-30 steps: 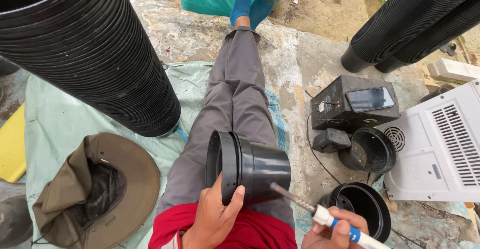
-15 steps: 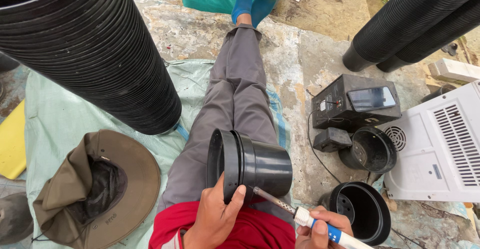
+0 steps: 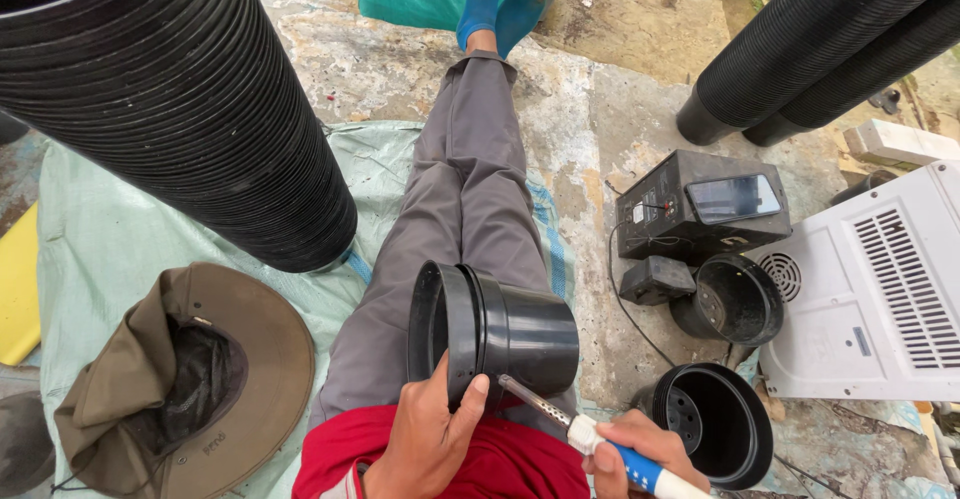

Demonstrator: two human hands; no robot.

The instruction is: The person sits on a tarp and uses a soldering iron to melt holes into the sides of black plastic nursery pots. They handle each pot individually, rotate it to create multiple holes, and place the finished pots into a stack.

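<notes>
Seated on a pale tarp (image 3: 110, 249), the person is holding a black plastic pot (image 3: 495, 331) on its side over the lap, just below the centre of the frame, mouth facing frame-left. The left hand (image 3: 425, 444) is wrapped around the pot's rim band from below, thumb pressed against the outside wall and the other fingers curled behind it, so the pot is being pinched firmly. The right hand (image 3: 640, 454), at the lower right edge, is closed around the blue-and-white handle of a rod tool (image 3: 545, 409); its metal tip is touching the lower side wall of the pot, just beside the left thumb. Whether the tip is hot or has entered the plastic cannot be told. To work this step well, in my judgement: keep the pot braced against the thigh so it is not rolling, hold the rod square to the wall rather than slanted, and shift the thumb further from the tip, since it is sitting very near. Two more black pots (image 3: 715, 419) are lying at lower right, near a dark box (image 3: 700, 209) with a cable. A tall stack of nested pots (image 3: 190, 89) is filling the upper left; a brown hat (image 3: 190, 379) is lying at lower left.
</notes>
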